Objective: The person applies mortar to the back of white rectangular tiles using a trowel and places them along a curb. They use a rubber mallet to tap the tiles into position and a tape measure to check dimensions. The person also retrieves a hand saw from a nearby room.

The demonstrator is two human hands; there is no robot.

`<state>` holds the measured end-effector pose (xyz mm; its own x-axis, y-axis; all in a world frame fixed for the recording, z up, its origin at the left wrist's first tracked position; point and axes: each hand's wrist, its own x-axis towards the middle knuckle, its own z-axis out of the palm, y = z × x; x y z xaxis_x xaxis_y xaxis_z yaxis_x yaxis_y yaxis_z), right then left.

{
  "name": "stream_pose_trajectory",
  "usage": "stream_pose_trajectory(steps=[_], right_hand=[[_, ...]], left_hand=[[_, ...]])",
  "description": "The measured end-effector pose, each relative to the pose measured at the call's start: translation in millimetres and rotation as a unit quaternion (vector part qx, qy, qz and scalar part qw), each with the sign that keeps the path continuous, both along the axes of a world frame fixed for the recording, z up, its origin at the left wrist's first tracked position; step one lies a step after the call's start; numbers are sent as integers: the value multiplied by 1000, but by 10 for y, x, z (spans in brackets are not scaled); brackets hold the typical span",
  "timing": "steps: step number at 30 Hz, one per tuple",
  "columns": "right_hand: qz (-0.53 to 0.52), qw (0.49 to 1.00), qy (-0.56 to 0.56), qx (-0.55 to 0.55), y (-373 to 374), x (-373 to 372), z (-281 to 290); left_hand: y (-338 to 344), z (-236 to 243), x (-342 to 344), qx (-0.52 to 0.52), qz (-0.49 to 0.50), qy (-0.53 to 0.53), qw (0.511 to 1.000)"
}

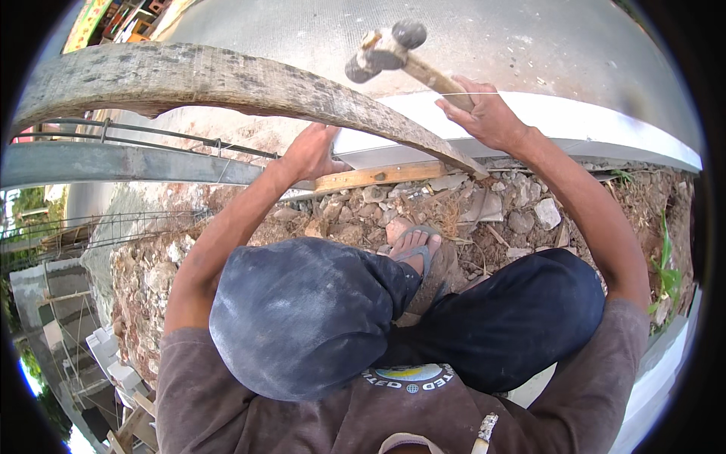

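Observation:
My right hand [488,115] is closed round the wooden handle of a double-faced hammer [389,51]. The hammer's dark, rounded head is raised above the road, up and to the left of the hand. My left hand [308,155] is bent at the left end of a long white slab [529,113], just above a wooden strip [382,175]. Its thumb points right, and its fingertips are partly hidden behind a weathered board [204,76]; what they grip cannot be made out. That board slants down across the slab to the rubble.
A grey beam [128,165] and steel rebar [174,136] stretch out at the left. A thin white string [446,93] passes by my right hand. Stones and loose soil [522,219] lie round my sandalled foot [414,246]. Beyond the slab runs a concrete road [575,57].

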<state>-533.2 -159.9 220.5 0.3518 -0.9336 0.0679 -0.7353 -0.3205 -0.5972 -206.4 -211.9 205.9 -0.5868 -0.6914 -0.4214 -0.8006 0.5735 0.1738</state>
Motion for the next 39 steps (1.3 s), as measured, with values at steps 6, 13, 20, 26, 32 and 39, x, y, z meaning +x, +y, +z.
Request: stream_pose_trajectory(steps=[6, 13, 20, 26, 32, 39], right_hand=[[71, 982, 171, -48, -111, -55, 35], [-3, 992, 100, -77, 157, -300, -400], [-9, 1000, 10, 8, 35, -27, 191], [42, 976, 182, -114, 202, -384, -543], [-147, 989, -13, 24, 474, -344, 225], [-185, 974, 60, 114, 914, -755, -243]], left_hand=[[13, -186, 248, -90, -59, 69, 992], [45, -59, -27, -11, 11, -5, 1000], [-27, -282, 219, -45, -25, 38, 998], [8, -335, 189, -26, -19, 35, 999], [-59, -377, 182, 53, 64, -18, 996], [55, -343, 51, -48, 25, 102, 993]])
